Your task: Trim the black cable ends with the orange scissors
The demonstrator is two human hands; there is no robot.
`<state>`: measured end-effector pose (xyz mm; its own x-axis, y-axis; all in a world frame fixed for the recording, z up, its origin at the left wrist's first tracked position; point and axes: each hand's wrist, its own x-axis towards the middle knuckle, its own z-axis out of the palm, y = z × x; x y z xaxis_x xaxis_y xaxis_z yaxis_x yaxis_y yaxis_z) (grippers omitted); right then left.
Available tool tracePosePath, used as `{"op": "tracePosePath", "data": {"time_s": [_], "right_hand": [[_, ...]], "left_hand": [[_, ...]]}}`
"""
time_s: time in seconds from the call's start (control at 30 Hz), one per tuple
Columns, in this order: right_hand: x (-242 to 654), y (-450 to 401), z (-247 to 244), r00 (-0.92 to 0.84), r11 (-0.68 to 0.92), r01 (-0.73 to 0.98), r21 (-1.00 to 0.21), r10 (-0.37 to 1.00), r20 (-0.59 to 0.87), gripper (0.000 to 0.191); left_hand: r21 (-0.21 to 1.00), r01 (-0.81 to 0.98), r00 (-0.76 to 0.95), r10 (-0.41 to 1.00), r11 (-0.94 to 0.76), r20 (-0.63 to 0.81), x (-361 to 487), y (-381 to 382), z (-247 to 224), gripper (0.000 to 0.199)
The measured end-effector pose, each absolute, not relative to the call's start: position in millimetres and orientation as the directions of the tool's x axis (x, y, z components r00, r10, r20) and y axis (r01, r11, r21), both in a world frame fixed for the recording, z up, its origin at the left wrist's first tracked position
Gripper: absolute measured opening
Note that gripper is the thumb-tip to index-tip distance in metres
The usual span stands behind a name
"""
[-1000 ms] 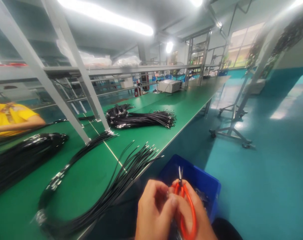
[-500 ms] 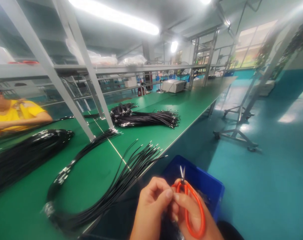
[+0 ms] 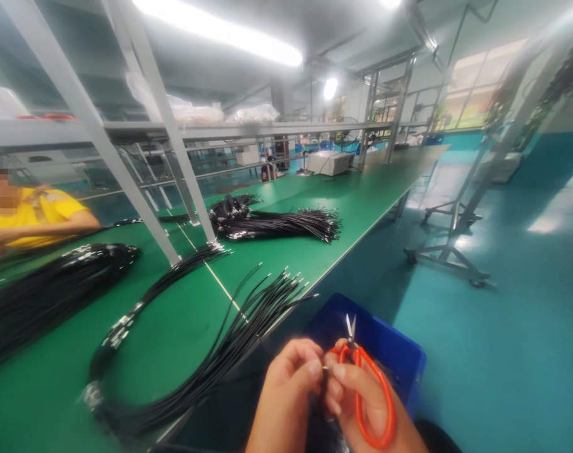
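Note:
My left hand (image 3: 291, 384) is closed in a pinch, thumb against forefinger, on something too small to make out. Close beside it on the right, my right hand (image 3: 357, 393) grips scissors (image 3: 389, 409) with orange-red handles, their slightly parted blades pointing up and away. The thumb and forefinger of that hand also pinch near a tiny pale tip between both hands. A dark, blurred strand shows below the fingers. On the green bench to the left lies a curved bundle of black cables (image 3: 182, 396), its loose ends fanned near the bench edge.
A blue bin (image 3: 400, 352) stands below and behind my hands. More black cable bundles (image 3: 286, 224) lie on the green bench (image 3: 362, 195), others (image 3: 55, 289) at left near a person in yellow (image 3: 36, 214). Grey shelf posts (image 3: 187, 157) rise from the bench; a wheeled stand (image 3: 449, 255) is at right.
My hands have drawn slightly apart at the fingertips, and a tiny pale tip now shows between them. The scissors have shifted a little to the right with my right hand.

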<state>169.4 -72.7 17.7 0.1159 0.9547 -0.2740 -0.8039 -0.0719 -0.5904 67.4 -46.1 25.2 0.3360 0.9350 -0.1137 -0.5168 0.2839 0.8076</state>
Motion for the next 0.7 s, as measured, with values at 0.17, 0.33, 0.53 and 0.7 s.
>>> {"op": "tracePosePath", "data": {"time_s": [0.17, 0.33, 0.53, 0.7], "right_hand": [[170.1, -73.1, 22.1, 0.105, -0.09, -0.802, -0.591, 0.952, -0.287, 0.015], [166.7, -72.7, 25.9, 0.078, -0.125, -0.811, -0.571, 0.945, -0.318, 0.016], [166.7, -70.7, 28.5, 0.099, -0.088, -0.789, -0.608, 0.958, -0.267, 0.013], [163.8, -66.6, 26.6, 0.194, -0.003, -0.744, -0.668, 0.956, -0.22, 0.016]], "left_hand": [[0.979, -0.105, 0.026, 0.984, -0.175, 0.179, 60.9, -49.1, 23.5, 0.007], [0.725, 0.457, 0.001, 0.816, -0.515, 0.578, 57.9, -52.5, 19.8, 0.019], [0.734, 0.463, 0.112, 0.854, -0.498, 0.509, 40.1, -47.6, 15.4, 0.015], [0.961, 0.11, 0.281, 0.935, -0.254, 0.215, 47.4, -52.2, 14.2, 0.013]]}}
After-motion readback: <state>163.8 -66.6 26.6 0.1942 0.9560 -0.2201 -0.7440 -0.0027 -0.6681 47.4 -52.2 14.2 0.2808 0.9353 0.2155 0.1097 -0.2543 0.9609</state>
